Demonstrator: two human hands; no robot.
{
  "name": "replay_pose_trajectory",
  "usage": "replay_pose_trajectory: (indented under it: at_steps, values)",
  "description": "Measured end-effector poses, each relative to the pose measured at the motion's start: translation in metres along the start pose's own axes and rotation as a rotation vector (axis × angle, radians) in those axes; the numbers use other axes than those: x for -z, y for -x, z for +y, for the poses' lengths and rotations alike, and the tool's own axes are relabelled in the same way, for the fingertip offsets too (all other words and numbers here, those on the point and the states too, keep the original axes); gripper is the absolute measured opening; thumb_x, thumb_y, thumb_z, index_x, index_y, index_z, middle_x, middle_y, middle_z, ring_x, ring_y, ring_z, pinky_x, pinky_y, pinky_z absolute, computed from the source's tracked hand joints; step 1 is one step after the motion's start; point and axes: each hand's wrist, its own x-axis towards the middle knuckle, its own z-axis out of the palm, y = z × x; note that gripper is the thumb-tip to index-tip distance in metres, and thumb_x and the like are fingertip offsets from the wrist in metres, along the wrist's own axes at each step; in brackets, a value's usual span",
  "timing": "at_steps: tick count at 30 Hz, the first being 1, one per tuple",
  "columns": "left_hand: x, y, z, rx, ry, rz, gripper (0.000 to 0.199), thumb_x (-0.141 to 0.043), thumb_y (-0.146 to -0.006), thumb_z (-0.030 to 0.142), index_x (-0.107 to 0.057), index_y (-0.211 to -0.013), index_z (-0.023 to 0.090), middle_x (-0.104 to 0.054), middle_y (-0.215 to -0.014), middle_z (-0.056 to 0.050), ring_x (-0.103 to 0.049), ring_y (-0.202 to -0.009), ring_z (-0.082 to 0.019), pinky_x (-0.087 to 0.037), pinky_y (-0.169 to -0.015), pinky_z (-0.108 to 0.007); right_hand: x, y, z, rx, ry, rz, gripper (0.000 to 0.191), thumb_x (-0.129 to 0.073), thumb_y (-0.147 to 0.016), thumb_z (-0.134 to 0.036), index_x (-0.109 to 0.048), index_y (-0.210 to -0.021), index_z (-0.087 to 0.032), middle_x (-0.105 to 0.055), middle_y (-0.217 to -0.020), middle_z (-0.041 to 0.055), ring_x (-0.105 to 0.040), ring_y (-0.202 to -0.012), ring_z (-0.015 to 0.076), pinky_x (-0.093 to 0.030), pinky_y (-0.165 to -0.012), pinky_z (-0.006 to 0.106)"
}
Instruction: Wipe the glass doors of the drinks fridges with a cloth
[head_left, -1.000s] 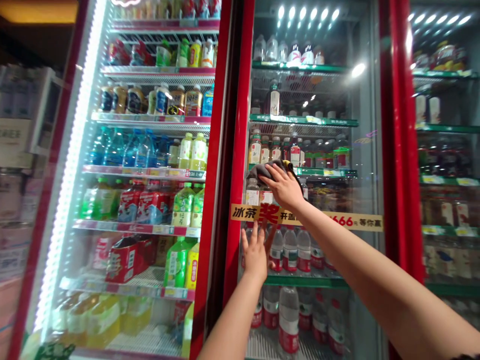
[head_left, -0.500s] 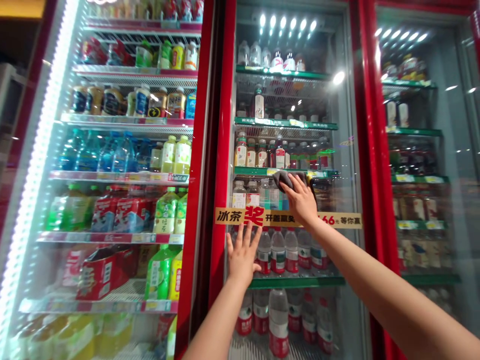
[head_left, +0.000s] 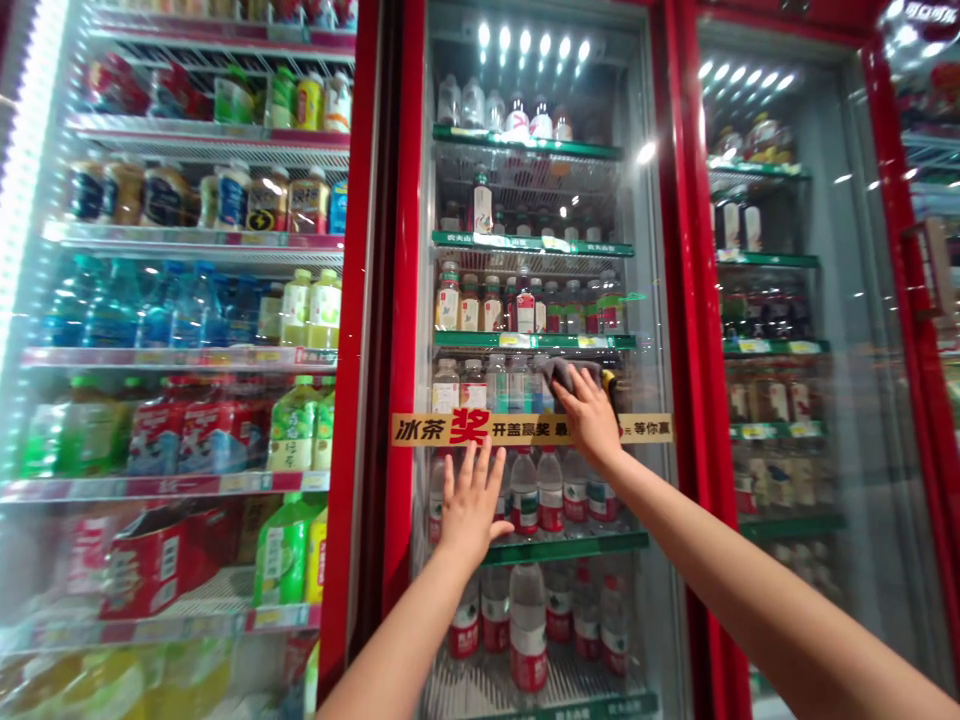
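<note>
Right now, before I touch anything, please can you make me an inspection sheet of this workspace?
Surface: glass door of a red-framed drinks cooler, upright.
Job's things: dark grey cloth, pressed against the glass.
Clutter: red carton on a shelf of the cooler to the left, behind its glass.
Hands: right hand over the cloth; left hand open on the glass, below a yellow sticker strip.
Cables: nothing seen.
Surroundings: further coolers of bottled drinks on both sides.
</note>
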Motion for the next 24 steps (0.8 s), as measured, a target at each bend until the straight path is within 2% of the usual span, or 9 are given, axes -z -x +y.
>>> replay_pose_trajectory:
  at_steps: [3, 5, 8, 11, 14, 17, 20, 24]
  values:
    - [0.011, -0.022, 0.025, -0.078, 0.047, 0.001, 0.127, -0.089, -0.063, 0.052, -0.014, -0.161, 0.025, -0.005, -0.168, -0.012, -0.001, -0.156, -0.032, -0.006, -0.125, -0.061, 0.001, -0.007, -0.003, 0.14, -0.035, -0.085, 0.059, -0.045, -0.094, -0.01, -0.054, -0.144, -0.04, -0.033, -0.164, -0.0032, -0.027, -0.153, 0.0267, -0.042, -0.113, 0.053]
    - [0.017, -0.04, 0.042, -0.076, 0.066, 0.001, 0.125, -0.09, -0.063, 0.049, -0.016, -0.161, 0.025, -0.004, -0.169, -0.012, -0.001, -0.156, -0.033, -0.007, -0.125, -0.061, 0.004, -0.019, 0.008, 0.145, -0.063, -0.075, 0.059, -0.045, -0.094, -0.011, -0.052, -0.145, -0.041, -0.032, -0.165, -0.0048, -0.026, -0.154, 0.0243, -0.043, -0.113, 0.05]
    - [0.024, -0.062, 0.062, -0.074, 0.076, -0.028, 0.127, -0.092, -0.061, 0.044, -0.016, -0.161, 0.025, -0.002, -0.169, -0.012, -0.002, -0.156, -0.035, -0.008, -0.125, -0.062, 0.006, -0.014, 0.039, -0.006, -0.084, 0.043, 0.057, -0.041, -0.096, -0.011, -0.053, -0.146, -0.035, -0.032, -0.165, -0.0009, -0.026, -0.154, 0.0248, -0.04, -0.117, 0.047]
    - [0.026, -0.077, 0.075, -0.106, 0.073, -0.067, 0.13, -0.093, -0.059, 0.042, -0.015, -0.161, 0.027, 0.001, -0.169, -0.011, 0.001, -0.156, -0.036, -0.006, -0.124, -0.063, 0.003, 0.018, 0.065, -0.142, -0.068, 0.136, 0.061, -0.041, -0.093, -0.009, -0.05, -0.148, -0.033, -0.035, -0.164, 0.0013, -0.027, -0.153, 0.0273, -0.04, -0.117, 0.05]
    - [0.021, -0.086, 0.085, -0.13, 0.06, -0.097, 0.134, -0.095, -0.055, 0.04, -0.013, -0.161, 0.031, 0.006, -0.168, -0.01, 0.008, -0.154, -0.036, 0.001, -0.122, -0.066, 0.004, 0.032, 0.078, -0.042, -0.014, 0.052, 0.068, -0.045, -0.088, -0.005, -0.05, -0.148, -0.037, -0.036, -0.163, -0.0007, -0.028, -0.153, 0.0267, -0.041, -0.116, 0.05]
    - [0.014, -0.091, 0.089, -0.112, 0.035, -0.118, 0.14, -0.098, -0.049, 0.033, -0.012, -0.16, 0.034, 0.009, -0.168, -0.01, 0.014, -0.153, -0.037, 0.003, -0.12, -0.068, 0.013, 0.012, 0.091, 0.017, 0.051, -0.012, 0.065, -0.046, -0.09, -0.006, -0.051, -0.148, -0.035, -0.031, -0.165, -0.0005, -0.026, -0.153, 0.0247, -0.039, -0.118, 0.044]
    - [0.009, -0.093, 0.089, -0.116, 0.026, -0.131, 0.144, -0.098, -0.048, 0.031, -0.008, -0.16, 0.034, 0.009, -0.167, -0.011, 0.015, -0.152, -0.037, 0.002, -0.12, -0.069, 0.019, -0.003, 0.113, -0.111, 0.082, 0.017, 0.061, -0.044, -0.095, -0.01, -0.046, -0.152, -0.03, -0.025, -0.168, 0.0032, -0.023, -0.154, 0.025, -0.035, -0.121, 0.041]
    - [0.009, -0.095, 0.085, -0.136, 0.019, -0.149, 0.145, -0.098, -0.047, 0.035, -0.007, -0.16, 0.034, 0.007, -0.167, -0.012, 0.016, -0.152, -0.036, 0.002, -0.12, -0.068, 0.012, 0.022, 0.133, -0.298, 0.099, 0.047, 0.061, -0.04, -0.097, -0.011, -0.04, -0.155, -0.028, -0.023, -0.168, 0.0062, -0.022, -0.155, 0.0267, -0.037, -0.119, 0.044]
